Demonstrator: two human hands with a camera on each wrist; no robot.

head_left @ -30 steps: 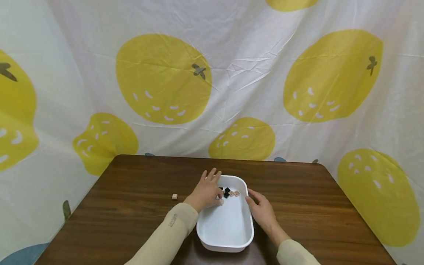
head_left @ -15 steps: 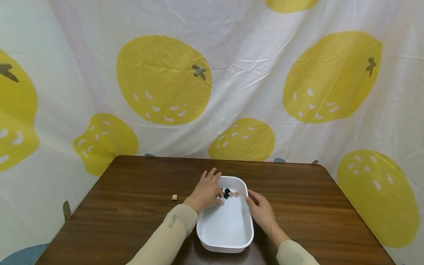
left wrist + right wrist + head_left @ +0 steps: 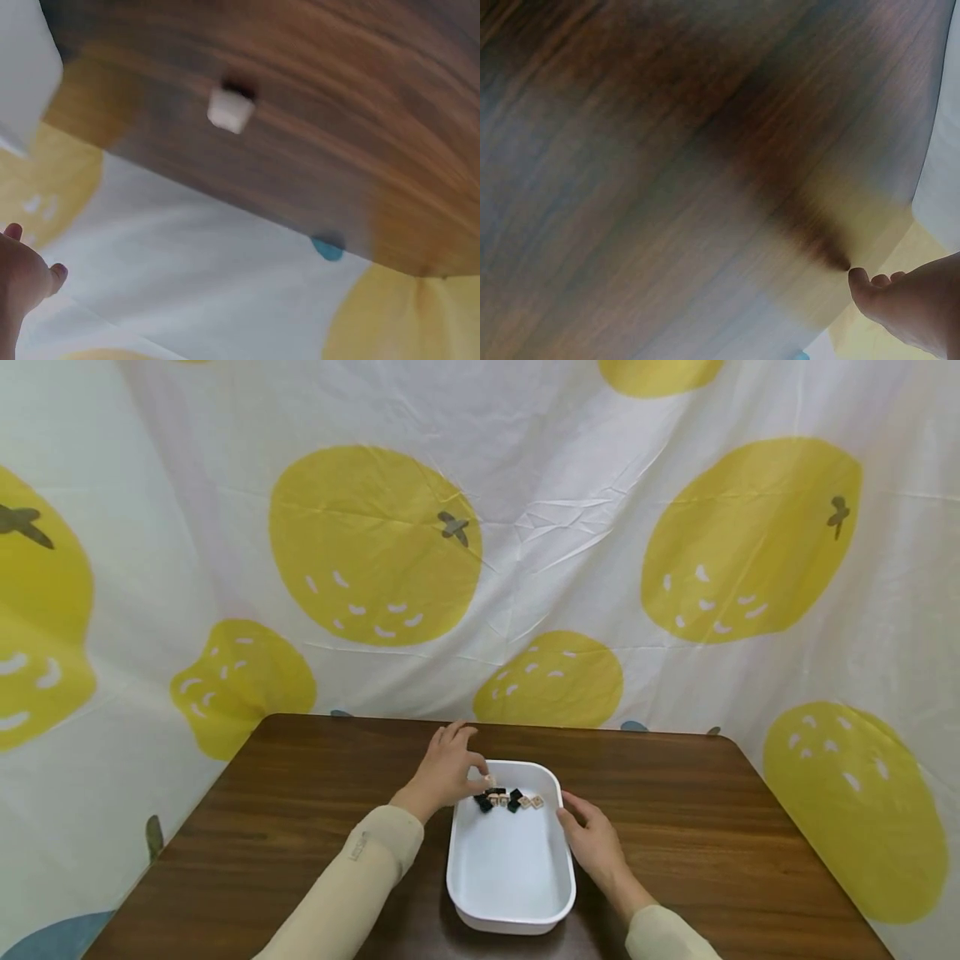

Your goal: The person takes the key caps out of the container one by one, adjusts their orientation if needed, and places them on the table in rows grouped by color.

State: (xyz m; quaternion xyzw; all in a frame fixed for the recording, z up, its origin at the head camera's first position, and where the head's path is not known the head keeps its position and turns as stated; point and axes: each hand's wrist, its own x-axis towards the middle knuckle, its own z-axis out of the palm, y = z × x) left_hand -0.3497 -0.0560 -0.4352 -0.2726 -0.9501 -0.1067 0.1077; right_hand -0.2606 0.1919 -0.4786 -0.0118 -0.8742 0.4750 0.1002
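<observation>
A white rectangular tray [image 3: 512,868] stands on the table. Inside it, toward the far end, lie several black keycaps [image 3: 514,800] and beige keycaps [image 3: 531,802]. My left hand [image 3: 442,770] is over the tray's far left rim, its thumb and index finger pinching a small beige keycap [image 3: 490,781]. Its other fingers are raised. At the tray's right side, my right hand [image 3: 596,839] holds the wall, thumb at the rim and fingers along the outside. Another pale keycap [image 3: 231,110] rests on the table in the left wrist view; the left arm hides it in the head view.
The dark brown wooden table [image 3: 712,827] reaches back to a white cloth [image 3: 555,552] printed with yellow lemons, hanging behind its far edge.
My left hand has moved up and left from inside the tray, bringing a beige keycap with it, and uncovering black and beige keycaps. The right hand keeps its place on the tray.
</observation>
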